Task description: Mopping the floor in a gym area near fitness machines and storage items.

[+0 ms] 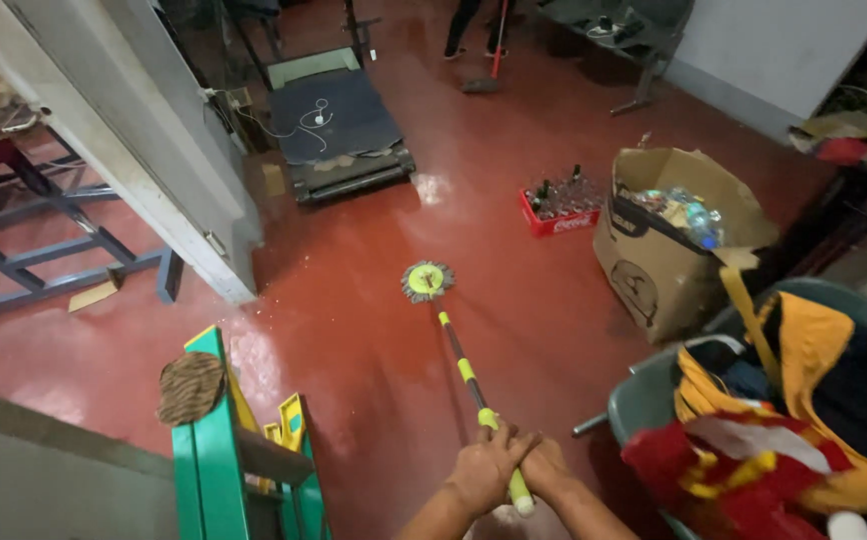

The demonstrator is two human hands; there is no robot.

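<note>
Red, glossy floor [514, 300], wet in patches. Item: mop [459, 360], yellow-and-black handle slanting away from me, round head [427, 281] flat on the floor so the fibres press down. Both my hands are wrapped tight around its near end, left hand [482, 468] beside right hand [544, 470], for leverage. Nearby: green stand [209, 460], cardboard box [654, 270] of bottles, red crate [557, 222], treadmill [339, 125].
</note>
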